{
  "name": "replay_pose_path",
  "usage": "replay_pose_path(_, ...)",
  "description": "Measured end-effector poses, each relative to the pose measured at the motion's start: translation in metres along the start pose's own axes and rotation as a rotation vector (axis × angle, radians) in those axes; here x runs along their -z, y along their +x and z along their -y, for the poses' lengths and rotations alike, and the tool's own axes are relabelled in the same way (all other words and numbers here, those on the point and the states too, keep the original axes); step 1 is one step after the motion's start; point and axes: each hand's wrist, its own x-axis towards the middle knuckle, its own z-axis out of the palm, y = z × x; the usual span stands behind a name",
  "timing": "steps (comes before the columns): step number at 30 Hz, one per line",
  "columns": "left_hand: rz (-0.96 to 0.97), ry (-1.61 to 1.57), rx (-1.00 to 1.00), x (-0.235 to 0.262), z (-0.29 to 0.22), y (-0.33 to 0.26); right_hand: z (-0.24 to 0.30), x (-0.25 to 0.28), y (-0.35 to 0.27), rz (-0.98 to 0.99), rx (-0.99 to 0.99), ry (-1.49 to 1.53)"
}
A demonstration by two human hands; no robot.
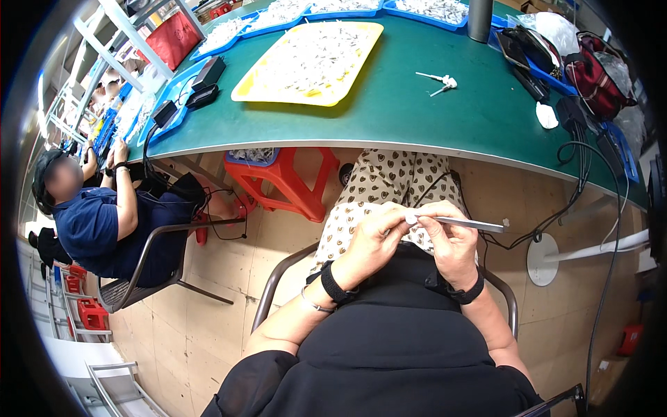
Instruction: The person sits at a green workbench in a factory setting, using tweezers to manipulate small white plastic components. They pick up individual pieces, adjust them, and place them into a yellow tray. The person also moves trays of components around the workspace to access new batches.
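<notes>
My left hand (374, 240) is closed, with a small white piece (411, 219) pinched at its fingertips above my lap. Close beside it, my right hand (453, 243) grips a slim, flat grey metal tool (476, 224), whose far end sticks out to the right. The fingertips of both hands meet around the white piece. What kind of tool it is cannot be told, since the fingers hide its inner end. On the green table (389, 128) lie a few loose white plastic parts (446, 83) with thin stems.
A yellow tray (237, 92) heaped with small white parts sits on the table, with blue trays (351, 13) behind it. Bags (601, 76) and cables (582, 156) crowd the right side. Under the table stands a red stool (295, 187). A co-worker (97, 222) sits at left.
</notes>
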Motion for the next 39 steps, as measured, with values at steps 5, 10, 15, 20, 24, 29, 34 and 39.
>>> replay_pose_path(5,0.006,0.016,0.0,0.001,0.0,-0.001,0.003,-0.003,0.001,-0.011,0.096,-0.09)
replay_pose_path(10,-0.002,0.023,-0.011,0.001,0.0,-0.001,0.008,-0.003,0.004,0.019,0.155,-0.195)
replay_pose_path(15,0.005,0.015,-0.004,0.001,0.002,-0.001,0.013,-0.003,0.007,0.058,0.215,-0.252)
replay_pose_path(20,0.03,-0.076,0.048,0.005,-0.002,0.001,0.012,-0.001,0.005,0.052,0.116,-0.121)
replay_pose_path(24,0.066,-0.301,0.204,0.005,-0.002,0.0,0.009,-0.001,0.0,-0.044,-0.075,0.15)
replay_pose_path(29,0.081,-0.338,0.249,0.006,-0.009,0.003,0.008,0.001,0.002,-0.06,-0.085,0.175)
replay_pose_path(34,0.056,-0.132,0.076,0.007,-0.005,0.004,0.005,0.001,-0.001,-0.091,-0.132,0.233)
replay_pose_path(39,-0.067,0.233,-0.184,0.009,-0.005,0.007,0.003,0.002,0.001,-0.124,-0.132,0.242)
